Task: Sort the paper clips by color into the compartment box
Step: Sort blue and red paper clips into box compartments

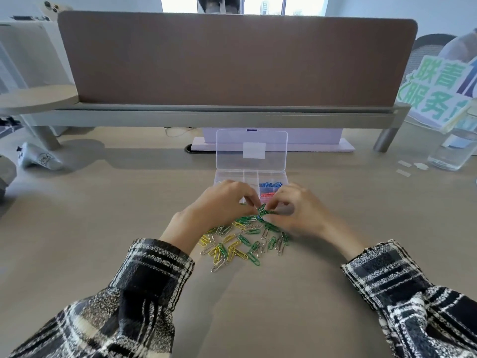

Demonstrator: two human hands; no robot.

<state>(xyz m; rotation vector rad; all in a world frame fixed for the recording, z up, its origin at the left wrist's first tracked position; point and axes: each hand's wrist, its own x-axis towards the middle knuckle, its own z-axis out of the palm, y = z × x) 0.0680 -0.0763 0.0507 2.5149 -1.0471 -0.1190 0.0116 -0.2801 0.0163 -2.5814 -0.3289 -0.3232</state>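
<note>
A loose pile of green, yellow and silver paper clips [242,241] lies on the desk in front of me. Behind it stands a clear compartment box [229,174] with its lid [251,148] propped open. Blue clips [269,184] fill one right-hand compartment and red clips [267,195] the one in front of it. My left hand [219,205] and my right hand [296,210] meet over the far edge of the pile. Both pinch green clips [263,210] between thumb and fingers. My hands hide the near compartments.
A brown desk divider [232,60] on a grey rail closes off the back. A clear water bottle [454,151] and small paper scraps [410,166] sit at the right. A grey object [38,157] lies at the left.
</note>
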